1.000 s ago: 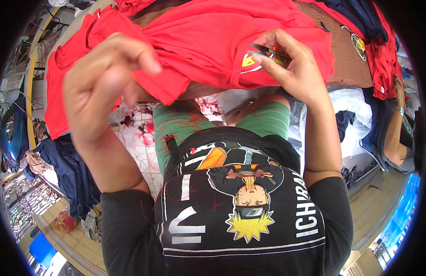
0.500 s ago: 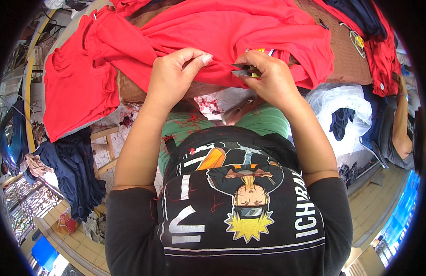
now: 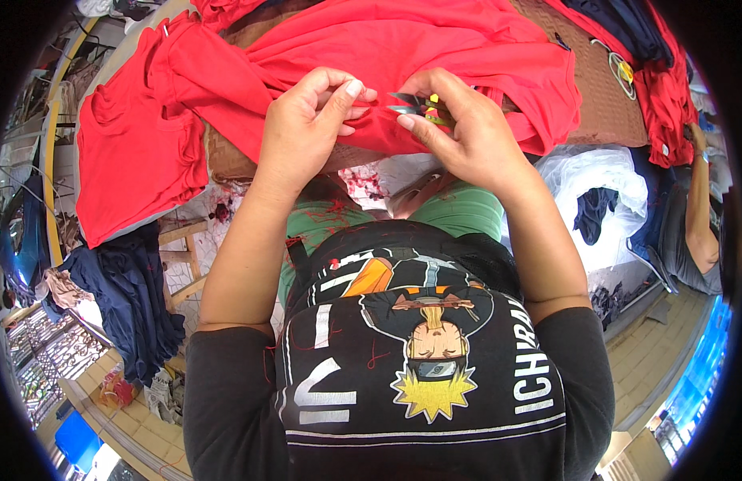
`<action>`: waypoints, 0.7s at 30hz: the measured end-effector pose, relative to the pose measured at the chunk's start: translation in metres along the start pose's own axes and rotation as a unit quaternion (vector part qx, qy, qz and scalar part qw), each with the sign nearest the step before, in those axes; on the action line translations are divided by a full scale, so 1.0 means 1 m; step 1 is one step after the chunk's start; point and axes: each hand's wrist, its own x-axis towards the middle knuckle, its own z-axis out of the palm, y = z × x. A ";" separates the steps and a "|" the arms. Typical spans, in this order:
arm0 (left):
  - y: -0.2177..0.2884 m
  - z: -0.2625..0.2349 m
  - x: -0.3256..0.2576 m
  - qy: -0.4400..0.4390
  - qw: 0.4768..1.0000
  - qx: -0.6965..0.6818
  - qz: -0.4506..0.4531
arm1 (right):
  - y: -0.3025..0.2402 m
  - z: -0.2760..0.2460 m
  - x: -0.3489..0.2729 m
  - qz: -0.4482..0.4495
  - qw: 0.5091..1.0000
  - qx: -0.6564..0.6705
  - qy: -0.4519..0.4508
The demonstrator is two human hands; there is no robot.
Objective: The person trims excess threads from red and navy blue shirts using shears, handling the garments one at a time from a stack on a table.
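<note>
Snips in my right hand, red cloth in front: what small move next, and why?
I'd probably draw your left hand slightly back from the snips: your right hand holds them with parted blades aimed toward it, over the red cloth.

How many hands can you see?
3: the left hand and right hand, over the red cloth, the right holding snips; a co-worker's hand at far right. Another may be hidden.

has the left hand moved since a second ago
Yes: the left hand has moved to the right, away from the yellow rail at the picture's left.
</note>
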 end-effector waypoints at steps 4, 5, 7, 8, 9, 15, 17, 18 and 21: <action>0.002 0.001 0.000 -0.001 1.000 0.014 0.006 | -0.003 0.004 0.003 -0.020 0.998 -0.053 -0.027; 0.002 0.001 -0.001 -0.002 1.000 0.018 0.007 | -0.003 0.005 0.004 -0.022 0.998 -0.061 -0.025; 0.002 0.003 -0.001 0.010 1.000 0.015 0.018 | -0.005 0.007 0.005 -0.024 0.997 -0.076 -0.020; 0.002 0.003 -0.001 0.016 1.000 0.014 0.023 | -0.005 0.008 0.006 -0.027 0.996 -0.080 -0.022; 0.002 0.004 -0.001 0.019 0.999 0.007 0.029 | -0.006 0.008 0.006 -0.030 0.996 -0.084 -0.024; 0.004 0.003 0.002 0.050 0.995 -0.010 0.084 | -0.004 0.007 0.005 -0.031 0.997 -0.061 -0.029; 0.004 0.003 0.003 0.056 0.992 -0.027 0.109 | -0.003 0.007 0.005 -0.023 1.000 -0.020 -0.007; 0.004 0.002 0.003 0.055 0.991 -0.017 0.123 | -0.003 0.006 0.006 -0.020 1.000 -0.002 0.004; -0.003 0.002 0.006 0.046 0.987 -0.014 0.151 | -0.003 0.010 0.008 0.004 1.000 0.012 -0.003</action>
